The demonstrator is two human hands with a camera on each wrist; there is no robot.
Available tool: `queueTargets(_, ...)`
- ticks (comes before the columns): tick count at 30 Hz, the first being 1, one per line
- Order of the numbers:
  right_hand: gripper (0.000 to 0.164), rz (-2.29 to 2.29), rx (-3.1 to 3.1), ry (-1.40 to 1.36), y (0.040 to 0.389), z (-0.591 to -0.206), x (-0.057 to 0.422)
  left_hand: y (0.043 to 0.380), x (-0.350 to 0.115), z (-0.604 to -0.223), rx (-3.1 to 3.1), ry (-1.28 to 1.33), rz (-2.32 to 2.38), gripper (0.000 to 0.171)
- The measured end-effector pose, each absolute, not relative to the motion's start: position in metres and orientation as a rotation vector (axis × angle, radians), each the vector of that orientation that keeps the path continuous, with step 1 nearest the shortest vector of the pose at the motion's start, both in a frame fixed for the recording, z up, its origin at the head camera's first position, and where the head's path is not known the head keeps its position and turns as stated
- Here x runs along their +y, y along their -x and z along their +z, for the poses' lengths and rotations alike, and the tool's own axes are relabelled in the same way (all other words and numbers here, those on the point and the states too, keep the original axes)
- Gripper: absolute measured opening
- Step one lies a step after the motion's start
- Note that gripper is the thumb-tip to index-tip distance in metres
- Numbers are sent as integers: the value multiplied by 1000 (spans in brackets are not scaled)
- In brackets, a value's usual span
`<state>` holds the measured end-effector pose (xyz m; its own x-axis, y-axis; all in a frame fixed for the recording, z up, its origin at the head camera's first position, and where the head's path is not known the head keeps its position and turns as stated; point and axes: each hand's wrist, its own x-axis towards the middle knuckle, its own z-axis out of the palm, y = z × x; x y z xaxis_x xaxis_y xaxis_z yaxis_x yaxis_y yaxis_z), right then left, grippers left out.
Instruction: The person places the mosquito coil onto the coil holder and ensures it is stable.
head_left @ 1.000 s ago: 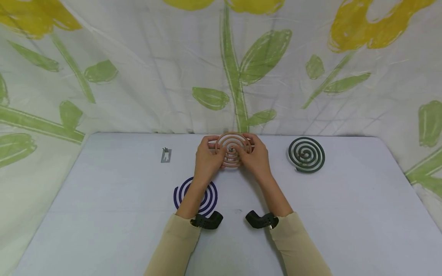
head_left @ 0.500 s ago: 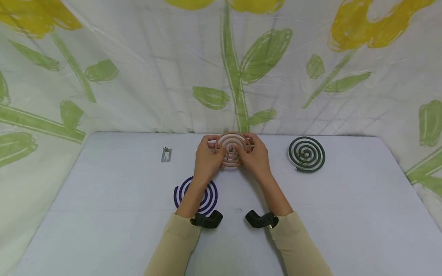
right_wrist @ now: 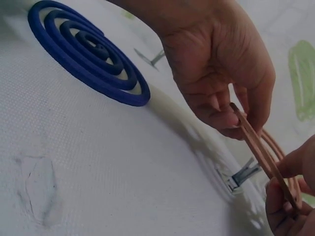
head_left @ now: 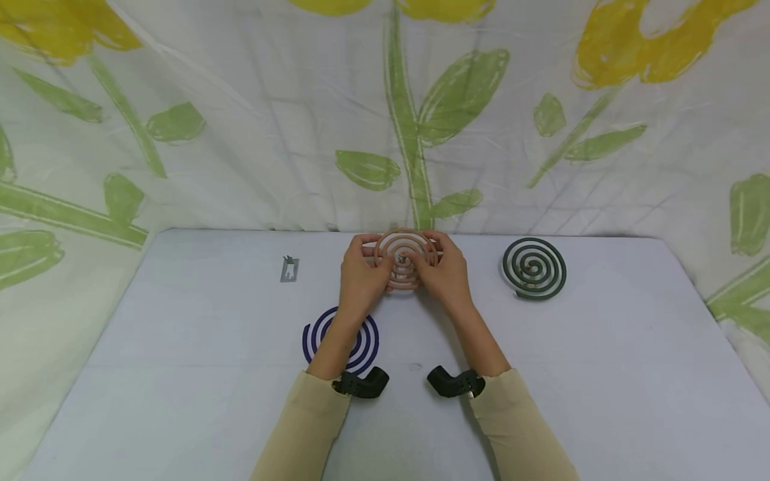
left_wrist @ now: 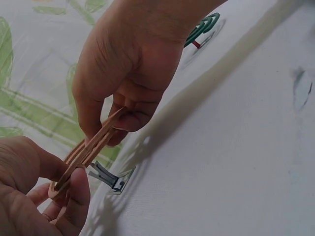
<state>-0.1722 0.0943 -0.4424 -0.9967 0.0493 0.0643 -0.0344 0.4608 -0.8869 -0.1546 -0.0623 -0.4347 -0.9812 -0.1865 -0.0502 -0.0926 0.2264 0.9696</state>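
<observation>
In the head view, my left hand (head_left: 362, 275) and right hand (head_left: 450, 272) hold a brown mosquito coil (head_left: 404, 230) at the table's far edge. Each hand pinches one side, with thumb on the near face and fingers behind. Under the coil stands a small metal coil stand (left_wrist: 117, 181), its prong upright. The wrist views show the prong tip close to the coil; whether they touch I cannot tell. A blue mosquito coil (right_wrist: 74, 54) lies on the table, partly hidden by my left forearm in the head view.
A green mosquito coil (head_left: 533, 268) sits raised on a stand at the right. Another flat metal stand (head_left: 295, 270) lies to the left of my hands. Behind the white table (head_left: 180, 401) hangs a flower-painted cloth (head_left: 271, 133).
</observation>
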Motion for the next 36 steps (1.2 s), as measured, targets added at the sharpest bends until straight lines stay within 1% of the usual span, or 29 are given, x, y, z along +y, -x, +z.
queueTargets(9,48,1599,-2626,49,172,-442,94,155,-63,-435,-2394,-299,-1935,43)
queueTargets(23,52,1583,-2634,58,172,-441,91,156,-66,-435,-2335,-304,-2058,45)
queueTargets(36,51,1589,-2645,77,172,-443,92,156,-66,-436,-2329,-289,-2095,46)
